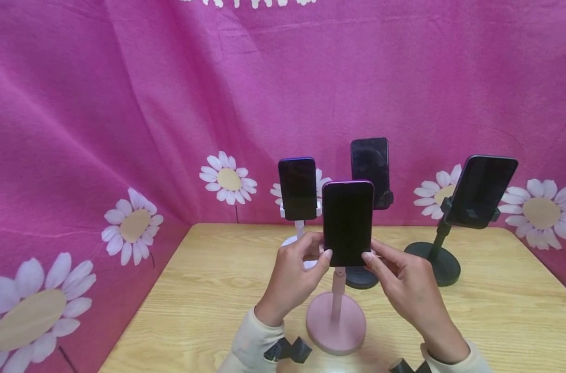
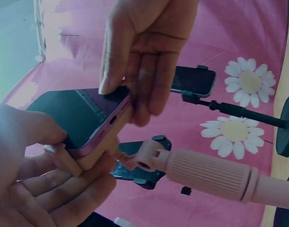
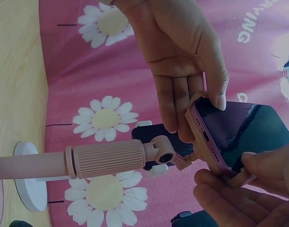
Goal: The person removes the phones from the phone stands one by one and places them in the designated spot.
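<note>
A pink-edged smartphone (image 1: 348, 223) stands upright in the clamp of a pink phone stand (image 1: 336, 324), its dark screen facing me. The left hand (image 1: 294, 274) pinches the phone's lower left corner, thumb on the screen edge and fingers behind the clamp. At the lower right corner the right hand (image 1: 406, 285) pinches it the same way. In the left wrist view the pink clamp sits behind the phone (image 2: 83, 118), joined by a hinge to the ribbed pole (image 2: 208, 172). The right wrist view shows the phone's bottom edge and charging port.
Behind stand a white stand's phone (image 1: 298, 189), a dark phone (image 1: 370, 168) above a black base (image 1: 362, 278), and at right another phone (image 1: 485, 191) on a black stand (image 1: 434, 264). The wooden table (image 1: 203, 290) meets a pink daisy-print cloth (image 1: 166, 103).
</note>
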A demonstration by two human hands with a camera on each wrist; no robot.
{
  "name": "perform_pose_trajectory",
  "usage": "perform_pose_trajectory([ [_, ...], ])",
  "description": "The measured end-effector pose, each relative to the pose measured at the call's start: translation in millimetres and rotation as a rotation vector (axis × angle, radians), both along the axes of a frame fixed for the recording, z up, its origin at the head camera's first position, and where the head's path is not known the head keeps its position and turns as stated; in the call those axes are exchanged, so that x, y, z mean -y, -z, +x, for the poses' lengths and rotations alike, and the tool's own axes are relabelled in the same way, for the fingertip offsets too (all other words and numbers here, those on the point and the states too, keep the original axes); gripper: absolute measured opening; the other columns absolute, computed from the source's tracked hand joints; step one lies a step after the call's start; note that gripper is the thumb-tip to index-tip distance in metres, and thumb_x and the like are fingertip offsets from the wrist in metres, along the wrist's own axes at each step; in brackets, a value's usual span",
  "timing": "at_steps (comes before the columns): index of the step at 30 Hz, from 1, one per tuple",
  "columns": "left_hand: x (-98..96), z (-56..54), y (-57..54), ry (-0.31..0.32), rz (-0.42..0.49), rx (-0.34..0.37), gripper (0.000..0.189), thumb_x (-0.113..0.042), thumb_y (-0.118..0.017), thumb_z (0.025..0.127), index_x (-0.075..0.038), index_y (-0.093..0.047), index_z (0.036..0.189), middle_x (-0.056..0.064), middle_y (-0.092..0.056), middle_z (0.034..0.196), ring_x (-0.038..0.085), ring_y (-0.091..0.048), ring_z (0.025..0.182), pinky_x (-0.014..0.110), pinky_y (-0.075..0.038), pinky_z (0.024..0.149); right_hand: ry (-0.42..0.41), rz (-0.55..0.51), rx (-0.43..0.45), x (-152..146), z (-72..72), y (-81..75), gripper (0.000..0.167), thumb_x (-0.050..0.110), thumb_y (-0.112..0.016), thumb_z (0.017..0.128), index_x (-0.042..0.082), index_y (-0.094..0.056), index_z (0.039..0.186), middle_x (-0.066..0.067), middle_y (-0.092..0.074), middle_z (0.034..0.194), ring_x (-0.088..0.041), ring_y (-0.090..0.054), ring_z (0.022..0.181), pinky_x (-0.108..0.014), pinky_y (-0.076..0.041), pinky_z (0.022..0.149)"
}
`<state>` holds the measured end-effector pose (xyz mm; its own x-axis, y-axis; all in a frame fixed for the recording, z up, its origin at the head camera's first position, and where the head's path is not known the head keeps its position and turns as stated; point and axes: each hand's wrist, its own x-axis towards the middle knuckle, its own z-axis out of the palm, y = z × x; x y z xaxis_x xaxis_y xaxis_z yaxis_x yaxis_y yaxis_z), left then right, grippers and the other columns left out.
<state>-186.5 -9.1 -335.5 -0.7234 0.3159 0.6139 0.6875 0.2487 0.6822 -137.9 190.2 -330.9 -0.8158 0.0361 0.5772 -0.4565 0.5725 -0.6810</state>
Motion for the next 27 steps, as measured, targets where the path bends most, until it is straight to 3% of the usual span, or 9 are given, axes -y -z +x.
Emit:
perform_pose_trajectory([
  [4,3.6,1.0,-1.5,-0.015,-0.02,0.008,0.021,-0.008,-0.067,0.089,-0.007,-0.063,0.11,0.003,-0.071,0.093,0.007,-0.068,0.084,0.025,-0.053,0.082,0.008,0.017,0.016,2.3,-0.1,0.1,0.037,0.012,-0.071,0.087,0.006,-0.066,0.124,-0.01,-0.072,0.101,-0.015,-0.072,0.08,-0.01,-0.049,0.071],
  [7,5.6,1.9,-1.3,-0.024,-0.015,0.015,0.021,-0.008,-0.068,0.089,-0.006,-0.064,0.11,0.003,-0.071,0.092,0.007,-0.068,0.083,0.025,-0.053,0.081,0.013,0.027,0.023,6.0,-0.5,-0.6,0.036,0.014,-0.07,0.089,0.008,-0.065,0.124,-0.007,-0.072,0.105,-0.016,-0.07,0.086,-0.023,-0.055,0.076],
  [10,6.8,2.2,-0.7,-0.018,-0.003,0.023,0.022,-0.009,-0.068,0.089,-0.007,-0.065,0.11,0.002,-0.072,0.091,0.007,-0.068,0.082,0.025,-0.054,0.08,0.028,-0.007,-0.005,12.8,-2.6,-2.9,0.046,0.015,-0.07,0.089,0.014,-0.058,0.132,-0.004,-0.068,0.112,-0.018,-0.066,0.098,-0.033,-0.054,0.083],
  [16,6.6,1.1,-1.0,-0.009,0.005,0.016,0.021,-0.01,-0.068,0.089,-0.008,-0.066,0.11,0.001,-0.073,0.089,0.007,-0.069,0.082,0.024,-0.054,0.079,0.117,-0.142,-0.209,37.4,-11.8,-11.2,0.089,0.011,-0.081,0.076,0.022,-0.033,0.149,-0.009,-0.056,0.12,-0.017,-0.053,0.111,-0.016,-0.041,0.094],
  [21,7.3,1.2,-1.4,-0.013,-0.021,0.029,0.022,-0.009,-0.069,0.088,-0.009,-0.067,0.11,0.001,-0.072,0.092,0.008,-0.069,0.083,0.025,-0.054,0.079,0.201,-0.149,-0.395,59.8,-19.8,-13.6,0.1,0.016,-0.085,0.068,0.012,-0.029,0.15,-0.021,-0.048,0.122,-0.025,-0.045,0.111,-0.033,-0.041,0.088],
  [27,11.2,1.4,-4.1,-0.021,-0.052,0.053,0.021,-0.011,-0.073,0.086,-0.01,-0.066,0.107,0.0,-0.071,0.098,0.007,-0.068,0.089,0.024,-0.054,0.079,0.268,-0.161,-0.488,75.5,-27.4,-11.2,0.1,0.027,-0.086,0.066,0.008,-0.032,0.148,-0.025,-0.044,0.126,-0.03,-0.04,0.116,-0.046,-0.039,0.088],
])
